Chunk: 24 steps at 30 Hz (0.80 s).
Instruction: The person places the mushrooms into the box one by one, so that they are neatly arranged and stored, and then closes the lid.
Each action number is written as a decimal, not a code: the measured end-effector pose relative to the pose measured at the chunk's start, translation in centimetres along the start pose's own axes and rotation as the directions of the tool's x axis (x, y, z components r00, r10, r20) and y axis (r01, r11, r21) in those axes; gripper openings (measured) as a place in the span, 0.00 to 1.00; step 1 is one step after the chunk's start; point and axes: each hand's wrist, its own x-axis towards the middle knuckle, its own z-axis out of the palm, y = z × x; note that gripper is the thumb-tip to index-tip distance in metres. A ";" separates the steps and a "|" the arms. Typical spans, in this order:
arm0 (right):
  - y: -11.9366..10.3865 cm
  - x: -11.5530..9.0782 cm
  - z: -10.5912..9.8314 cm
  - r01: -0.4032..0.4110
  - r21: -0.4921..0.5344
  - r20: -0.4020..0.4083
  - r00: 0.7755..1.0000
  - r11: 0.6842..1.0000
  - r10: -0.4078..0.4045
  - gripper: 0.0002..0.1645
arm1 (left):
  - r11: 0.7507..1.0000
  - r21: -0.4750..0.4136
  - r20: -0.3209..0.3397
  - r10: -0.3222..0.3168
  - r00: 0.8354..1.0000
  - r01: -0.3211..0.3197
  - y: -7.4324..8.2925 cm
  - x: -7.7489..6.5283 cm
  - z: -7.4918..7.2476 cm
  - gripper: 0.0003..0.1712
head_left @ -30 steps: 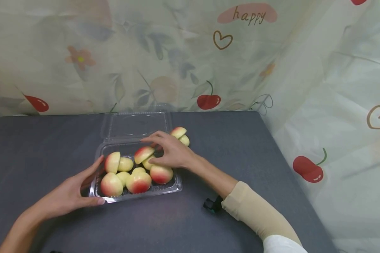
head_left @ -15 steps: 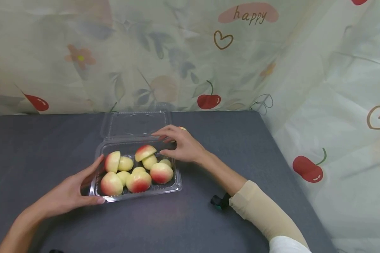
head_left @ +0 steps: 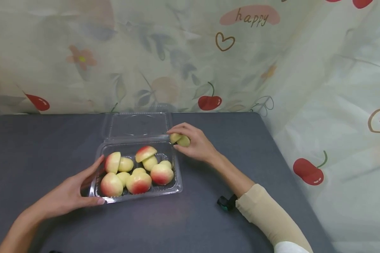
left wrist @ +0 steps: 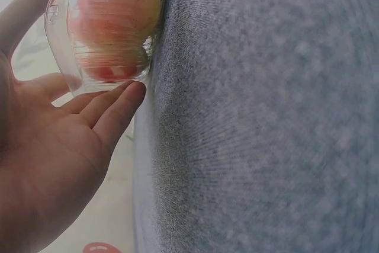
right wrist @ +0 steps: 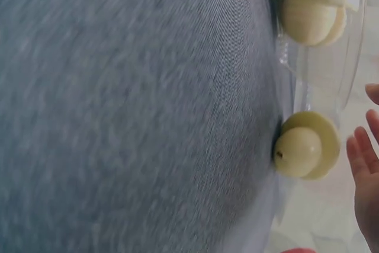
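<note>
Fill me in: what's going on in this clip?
A person's left hand rests against the left end of a clear box, which sits on a table with its lid open and five mushrooms inside. The right hand hovers at a sixth mushroom on the table by the box's far right corner. The right wrist view shows a gap, so it does not look gripped.

Just right of the clear box (head_left: 144,195), the right hand (head_left: 197,142) partly hides a mushroom-shaped piece (head_left: 183,141). Right of the box and nearer the viewer, a black object (head_left: 223,203), partly covered by a sleeve (head_left: 269,213), is too small to identify.
</note>
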 end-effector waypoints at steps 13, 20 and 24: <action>1.6 -0.6 -1.0 -0.007 -0.063 0.025 1.000 0.998 0.008 0.28 | 1.000 -0.002 0.007 -0.015 1.000 0.015 0.1 0.0 0.0 0.66; 2.5 -0.8 -1.4 -0.045 -0.120 0.081 0.995 0.992 0.055 0.30 | 1.000 0.002 0.009 -0.007 1.000 0.007 0.0 0.1 0.0 0.66; 3.0 -0.9 -1.6 -0.048 -0.142 0.110 0.992 0.989 0.064 0.32 | 1.000 0.005 0.009 -0.011 1.000 0.011 0.1 0.1 -0.1 0.66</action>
